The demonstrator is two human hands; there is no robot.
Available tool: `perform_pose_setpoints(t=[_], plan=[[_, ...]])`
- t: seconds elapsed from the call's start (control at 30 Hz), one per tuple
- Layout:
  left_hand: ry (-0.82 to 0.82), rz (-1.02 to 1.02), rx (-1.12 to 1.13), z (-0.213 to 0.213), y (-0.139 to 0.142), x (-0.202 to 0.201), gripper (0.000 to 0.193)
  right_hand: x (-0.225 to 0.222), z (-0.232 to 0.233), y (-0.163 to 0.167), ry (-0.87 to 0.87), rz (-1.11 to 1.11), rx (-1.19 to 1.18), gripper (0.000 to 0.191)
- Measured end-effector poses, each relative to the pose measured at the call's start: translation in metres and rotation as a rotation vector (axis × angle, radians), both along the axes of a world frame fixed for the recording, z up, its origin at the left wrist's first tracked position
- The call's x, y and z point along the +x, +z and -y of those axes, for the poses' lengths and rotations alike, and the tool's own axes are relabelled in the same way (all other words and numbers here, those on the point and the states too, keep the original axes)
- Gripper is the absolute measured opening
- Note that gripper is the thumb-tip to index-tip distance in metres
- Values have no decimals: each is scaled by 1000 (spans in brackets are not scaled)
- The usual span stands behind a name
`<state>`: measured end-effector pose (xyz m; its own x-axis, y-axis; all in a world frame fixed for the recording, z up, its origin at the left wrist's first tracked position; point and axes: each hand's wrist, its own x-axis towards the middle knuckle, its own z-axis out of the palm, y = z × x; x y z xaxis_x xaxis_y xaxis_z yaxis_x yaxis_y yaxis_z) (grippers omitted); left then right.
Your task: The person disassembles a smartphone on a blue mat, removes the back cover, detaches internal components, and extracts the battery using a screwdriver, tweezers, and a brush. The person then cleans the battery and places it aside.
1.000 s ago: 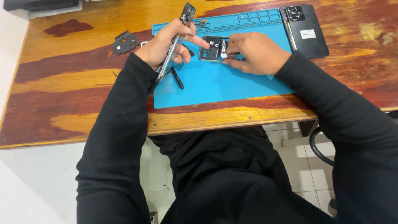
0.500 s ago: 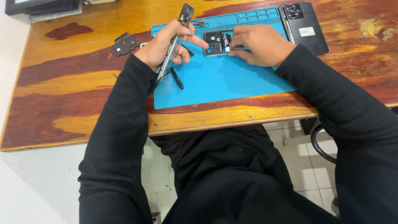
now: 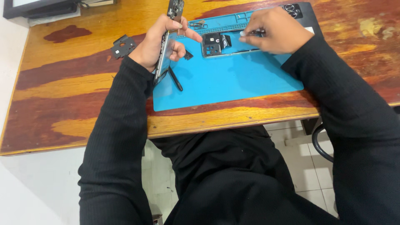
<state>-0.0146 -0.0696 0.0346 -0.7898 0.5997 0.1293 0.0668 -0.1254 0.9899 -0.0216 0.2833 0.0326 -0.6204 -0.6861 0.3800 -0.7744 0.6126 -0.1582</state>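
Phone frame [image 3: 216,45] lies flat near the mat's [image 3: 233,83] far edge, under the right hand [image 3: 273,31], whose fingertips are pinched together on a small part at the frame's right end. The left hand [image 3: 160,41] is clamped on a thin panel [image 3: 166,46], held on edge above the mat's left edge. Its long axis runs from the near side to the far side of the wooden table [image 3: 75,83], top end pointing away. White tiled floor shows below.
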Motion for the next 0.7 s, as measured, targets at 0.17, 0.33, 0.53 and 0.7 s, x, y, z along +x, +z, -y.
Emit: perform_pose_setpoints(t=[0.17, 0.33, 0.53, 0.7], plan=[[-7, -2, 24, -1, 1, 0, 34, 9, 12, 2, 6, 103, 43, 23], [-6, -14, 9, -1, 1, 0, 36, 16, 20, 3, 22, 92, 71, 19], [10, -5, -9, -1, 1, 1, 34, 17, 23, 3, 9, 90, 92, 18], [15, -8, -18, -1, 1, 2, 34, 17, 22, 3, 11, 95, 83, 19]])
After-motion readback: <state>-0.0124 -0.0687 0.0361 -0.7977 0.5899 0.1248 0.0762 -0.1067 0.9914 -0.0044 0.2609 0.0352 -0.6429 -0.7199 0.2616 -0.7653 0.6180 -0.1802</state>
